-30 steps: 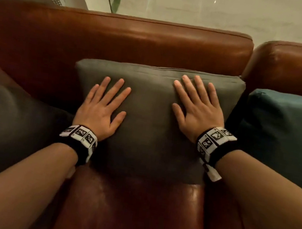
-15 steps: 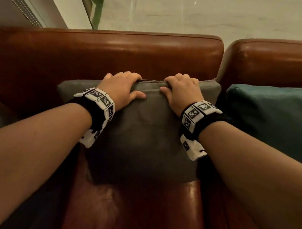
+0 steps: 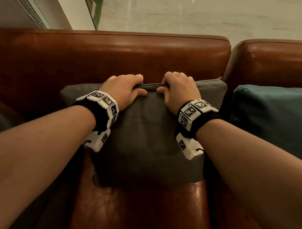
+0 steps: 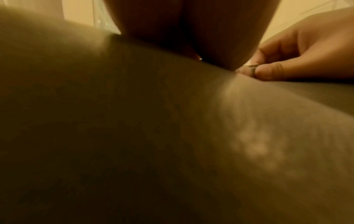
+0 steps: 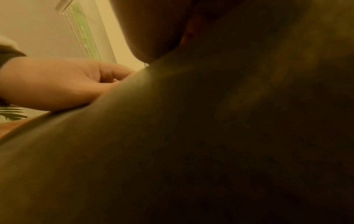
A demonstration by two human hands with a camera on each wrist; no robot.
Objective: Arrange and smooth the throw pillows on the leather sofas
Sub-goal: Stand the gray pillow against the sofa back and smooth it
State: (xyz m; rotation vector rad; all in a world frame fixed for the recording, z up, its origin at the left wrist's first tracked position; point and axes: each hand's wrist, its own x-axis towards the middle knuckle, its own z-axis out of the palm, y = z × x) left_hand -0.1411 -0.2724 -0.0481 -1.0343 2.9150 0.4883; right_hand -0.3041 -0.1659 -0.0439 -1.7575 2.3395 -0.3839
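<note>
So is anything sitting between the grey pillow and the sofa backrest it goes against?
Nothing visible does. Left hand and right hand both grip the top edge of the grey fabric throw pillow, with only bare brown leather sofa backrest behind it. The teal pillow sits off to the right.

Sofa [image 3: 135, 53] was brown leather, glossy, faintly creased on seat. Grey pillow [image 3: 149, 133] was matt woven cloth. Teal pillow [image 3: 282, 118] matt cloth too. Wristbands [image 3: 106, 103] smooth white plastic.

Left hand [image 3: 124, 88], right hand [image 3: 177, 90] clenched
</note>
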